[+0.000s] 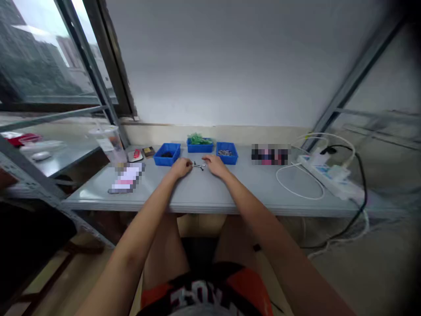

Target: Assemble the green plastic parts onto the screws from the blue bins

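Observation:
My left hand [182, 167] rests on the grey table with its fingers curled together at the left end of a small, thin silvery metal piece [198, 166]. Whether it grips that piece or something smaller is too small to tell. Opposite it, my right hand [214, 164] lies with fingers stretched toward the left and slightly apart, close to the piece's other end. Tiny dark bits [202, 169] lie beside the metal piece. Behind the hands stand a blue bin with dark parts [155, 159], a blue bin with green pieces [200, 149] and a blue bin with metal parts [234, 160].
To the left are a phone [126, 178], a plastic drink cup [112, 145], a small red item [136, 153] and a small dark box [149, 152]. A blurred-out object [269, 155] lies right. Further right, a power strip [332, 175] trails white and black cables.

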{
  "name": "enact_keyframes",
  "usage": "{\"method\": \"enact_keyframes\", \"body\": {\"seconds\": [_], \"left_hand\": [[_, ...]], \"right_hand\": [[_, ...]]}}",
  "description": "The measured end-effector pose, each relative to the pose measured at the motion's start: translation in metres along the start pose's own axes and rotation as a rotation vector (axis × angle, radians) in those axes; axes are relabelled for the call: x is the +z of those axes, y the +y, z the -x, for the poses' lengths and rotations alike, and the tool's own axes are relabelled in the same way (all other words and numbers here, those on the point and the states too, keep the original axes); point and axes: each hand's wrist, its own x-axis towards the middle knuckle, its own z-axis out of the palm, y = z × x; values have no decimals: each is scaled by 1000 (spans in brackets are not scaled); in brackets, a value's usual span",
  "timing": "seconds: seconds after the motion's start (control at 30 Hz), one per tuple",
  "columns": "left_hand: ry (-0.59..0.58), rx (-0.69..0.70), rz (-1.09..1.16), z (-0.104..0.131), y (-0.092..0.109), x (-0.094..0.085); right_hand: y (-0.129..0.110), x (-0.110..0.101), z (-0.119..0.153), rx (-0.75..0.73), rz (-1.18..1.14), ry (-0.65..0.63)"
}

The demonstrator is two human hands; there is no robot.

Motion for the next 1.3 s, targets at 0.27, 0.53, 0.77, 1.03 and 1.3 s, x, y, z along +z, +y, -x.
{"method": "enact_keyframes", "body": {"seconds": [0.27, 0.53, 0.77, 1.03, 1.3], "left_hand": [[-13, 70, 26, 0, -5, 2], [13, 62, 43, 1, -3, 0], [26, -16, 161, 2, -3, 0], [-9, -36, 178, 2, -4, -3], [-30, 3, 196, 5, 2, -8]], "right_hand": [[13, 11, 1, 5, 66, -36], [17, 16, 0, 48, 51, 7], [21, 0, 1, 28, -181, -63], [20, 2, 4, -41, -213, -206], [15, 7, 4, -20, 116, -33]]}}
